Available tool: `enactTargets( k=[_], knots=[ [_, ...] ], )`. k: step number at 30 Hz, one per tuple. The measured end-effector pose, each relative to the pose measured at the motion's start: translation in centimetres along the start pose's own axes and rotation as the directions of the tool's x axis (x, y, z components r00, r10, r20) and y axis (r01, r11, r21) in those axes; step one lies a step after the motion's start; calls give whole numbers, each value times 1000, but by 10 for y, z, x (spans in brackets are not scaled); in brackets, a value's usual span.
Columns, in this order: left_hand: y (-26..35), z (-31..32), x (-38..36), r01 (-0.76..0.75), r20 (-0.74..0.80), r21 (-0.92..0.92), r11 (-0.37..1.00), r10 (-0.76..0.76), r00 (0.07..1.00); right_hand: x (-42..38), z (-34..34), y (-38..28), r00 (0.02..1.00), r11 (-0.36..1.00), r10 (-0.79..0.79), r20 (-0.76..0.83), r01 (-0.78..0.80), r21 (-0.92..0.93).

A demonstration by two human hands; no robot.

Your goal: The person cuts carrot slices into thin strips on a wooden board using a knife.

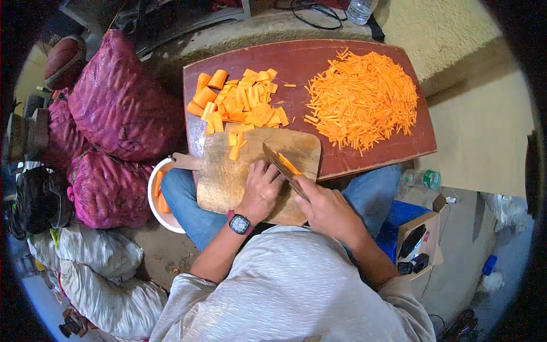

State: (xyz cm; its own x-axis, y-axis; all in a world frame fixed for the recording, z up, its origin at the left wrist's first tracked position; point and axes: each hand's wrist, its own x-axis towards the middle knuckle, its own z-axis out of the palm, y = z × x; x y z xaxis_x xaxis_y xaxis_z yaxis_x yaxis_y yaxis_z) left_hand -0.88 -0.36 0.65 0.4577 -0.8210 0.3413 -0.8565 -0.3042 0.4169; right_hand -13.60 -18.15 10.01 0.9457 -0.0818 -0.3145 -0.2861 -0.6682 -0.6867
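My right hand grips the handle of a knife, its blade slanting up and left over the wooden cutting board. Cut orange strips lie along the blade's right side. My left hand rests on the board left of the blade, its fingers curled; anything under them is hidden. Chunks and slices of carrot are piled beyond the board, with a few slices on its upper edge. A large heap of thin carrot strips covers the right part of the red table.
Pink mesh sacks stand at the left, above white sacks. A white basin with carrots sits beside my left knee. At the right are a plastic bottle and an open box. Another bottle stands behind the table.
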Motion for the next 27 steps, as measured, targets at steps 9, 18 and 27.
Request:
enactTargets(
  k=[9,18,27],
  knots=[
    [1,-3,-2,-6,4,-16,1000,6,1000,-11,-2,2,1000,997,-1,-8,2,78],
    [0,0,-4,-12,-26,17,1000,13,1000,-16,-4,1,1000,994,2,-8,-1,106],
    [-1,-1,-2,-34,-21,15,999,34,999,-15,-6,2,1000,998,9,19,-11,67]
  ],
)
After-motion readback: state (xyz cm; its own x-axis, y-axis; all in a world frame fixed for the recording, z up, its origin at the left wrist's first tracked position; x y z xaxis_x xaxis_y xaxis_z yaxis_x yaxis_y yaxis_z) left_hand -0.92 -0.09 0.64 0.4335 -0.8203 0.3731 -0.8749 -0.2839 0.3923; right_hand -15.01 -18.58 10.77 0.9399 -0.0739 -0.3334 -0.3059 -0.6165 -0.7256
